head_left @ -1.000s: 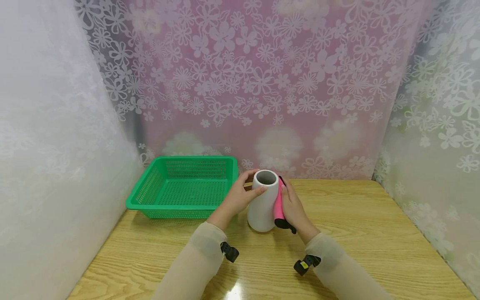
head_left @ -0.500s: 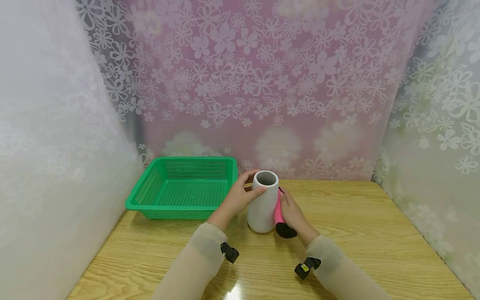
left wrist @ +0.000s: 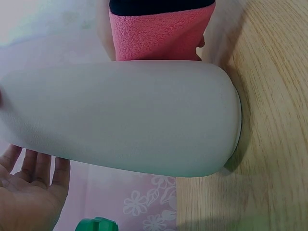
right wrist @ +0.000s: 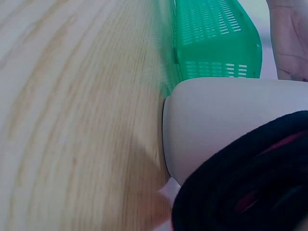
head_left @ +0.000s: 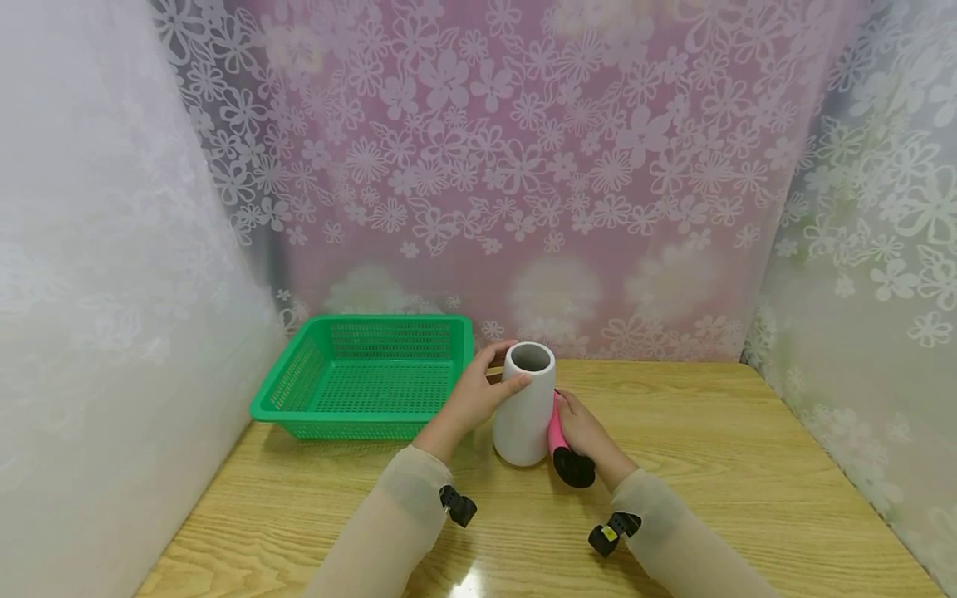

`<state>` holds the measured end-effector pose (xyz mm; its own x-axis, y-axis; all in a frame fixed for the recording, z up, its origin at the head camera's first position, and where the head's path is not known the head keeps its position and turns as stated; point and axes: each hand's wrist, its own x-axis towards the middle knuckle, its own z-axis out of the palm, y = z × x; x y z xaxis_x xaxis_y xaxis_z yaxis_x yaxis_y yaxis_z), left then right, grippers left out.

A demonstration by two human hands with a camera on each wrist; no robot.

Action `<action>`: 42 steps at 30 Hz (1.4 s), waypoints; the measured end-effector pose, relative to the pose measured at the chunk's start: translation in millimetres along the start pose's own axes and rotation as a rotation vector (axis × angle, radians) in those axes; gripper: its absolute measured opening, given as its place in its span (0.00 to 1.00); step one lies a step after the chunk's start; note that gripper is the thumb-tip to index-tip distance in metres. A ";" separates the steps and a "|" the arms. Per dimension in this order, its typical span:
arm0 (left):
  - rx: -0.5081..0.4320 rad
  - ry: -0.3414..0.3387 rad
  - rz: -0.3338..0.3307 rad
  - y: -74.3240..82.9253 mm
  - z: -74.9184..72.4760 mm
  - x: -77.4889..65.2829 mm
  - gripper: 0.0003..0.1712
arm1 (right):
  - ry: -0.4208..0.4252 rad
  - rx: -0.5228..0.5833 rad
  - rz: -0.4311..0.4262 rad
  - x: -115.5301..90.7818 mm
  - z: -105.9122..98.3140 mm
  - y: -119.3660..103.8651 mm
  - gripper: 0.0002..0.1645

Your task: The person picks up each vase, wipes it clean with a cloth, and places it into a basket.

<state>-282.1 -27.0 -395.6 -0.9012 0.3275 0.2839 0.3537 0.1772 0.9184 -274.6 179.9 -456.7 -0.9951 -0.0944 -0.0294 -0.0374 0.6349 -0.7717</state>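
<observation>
A tall white vase (head_left: 522, 419) with a round open mouth stands upright on the wooden table. My left hand (head_left: 475, 394) grips its upper part from the left, thumb on the near side and fingers behind; those fingers (left wrist: 42, 166) show in the left wrist view. On the vase's right side, my right hand (head_left: 586, 428) holds a folded pink cloth (head_left: 556, 428) with a black edge (head_left: 573, 468) against the lower wall. Close up, the cloth looks fuzzy, and its black rolled end fills the corner of the right wrist view. The right fingers are largely hidden.
A green perforated plastic basket (head_left: 362, 425) sits to the left of the vase, close to my left forearm. Bare wooden tabletop (head_left: 695, 440) extends to the right. A pink flowered curtain (head_left: 523, 166) hangs behind, with pale sheets at both sides.
My right hand has slid the pink cloth downward along the vase's right side, and more of its black end faces me. The left hand and the vase have stayed put.
</observation>
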 end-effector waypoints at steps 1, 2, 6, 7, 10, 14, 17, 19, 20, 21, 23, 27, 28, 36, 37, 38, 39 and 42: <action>0.000 0.003 0.000 -2.5 0.1 0.6 0.37 | -0.006 -0.002 -0.002 0.4 0.4 1.2 0.34; 0.000 0.006 -0.001 -4.3 0.1 0.9 0.37 | -0.013 -0.007 -0.006 0.6 0.8 2.0 0.34; 0.003 0.012 -0.006 -6.0 0.0 0.6 0.38 | -0.033 -0.025 -0.012 1.7 1.8 5.1 0.33; 0.004 0.012 -0.006 -5.7 0.0 0.4 0.38 | -0.038 -0.029 -0.010 1.8 1.7 5.4 0.33; 0.011 0.012 0.000 -5.2 0.2 0.1 0.39 | -0.049 -0.033 0.003 1.5 0.5 4.6 0.33; 0.011 0.010 0.013 -6.1 0.5 0.4 0.40 | -0.062 -0.031 0.017 0.8 -2.6 2.7 0.34; 0.011 0.006 0.013 -6.7 0.5 0.2 0.39 | -0.084 -0.041 0.023 1.1 -5.4 2.6 0.34; 0.018 0.002 0.006 -7.0 0.6 0.0 0.39 | -0.103 -0.045 0.034 1.0 -7.4 2.0 0.35; 0.019 0.001 0.004 -7.6 0.7 0.3 0.39 | -0.109 -0.043 0.038 1.2 -8.3 1.8 0.35; 0.018 0.000 0.005 -7.7 0.7 0.4 0.39 | -0.115 -0.040 0.042 1.3 -9.2 1.8 0.35; 0.022 0.001 0.005 -8.0 0.8 1.0 0.40 | -0.119 -0.030 0.044 1.2 -10.5 1.3 0.35; 0.025 0.003 0.010 -8.2 0.5 1.9 0.39 | -0.122 -0.014 0.034 -0.1 -12.4 0.5 0.34; 0.026 0.004 0.008 -8.1 0.3 1.9 0.39 | -0.124 -0.008 0.034 -0.5 -12.9 0.5 0.34; 0.025 0.000 0.008 -8.3 -0.5 1.3 0.40 | -0.178 0.013 0.026 -6.8 -20.9 1.8 0.34; 0.026 -0.001 0.008 -8.2 -0.5 1.4 0.41 | -0.185 0.017 0.023 -7.7 -22.0 2.1 0.34; 0.027 -0.001 0.007 -8.0 -0.5 1.4 0.41 | -0.195 0.025 0.025 -8.8 -23.2 2.4 0.34; 0.029 0.000 0.006 -7.9 -0.6 1.6 0.41 | -0.204 0.036 0.035 -9.5 -24.3 2.5 0.34; 0.027 0.002 0.007 -8.1 -0.6 2.0 0.41 | -0.226 0.050 0.039 -11.9 -28.0 2.5 0.34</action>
<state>-286.9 -28.3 -402.3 -0.8991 0.3270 0.2912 0.3670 0.2002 0.9084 -265.4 204.1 -440.4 -0.9498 -0.2434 -0.1964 0.0104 0.6029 -0.7977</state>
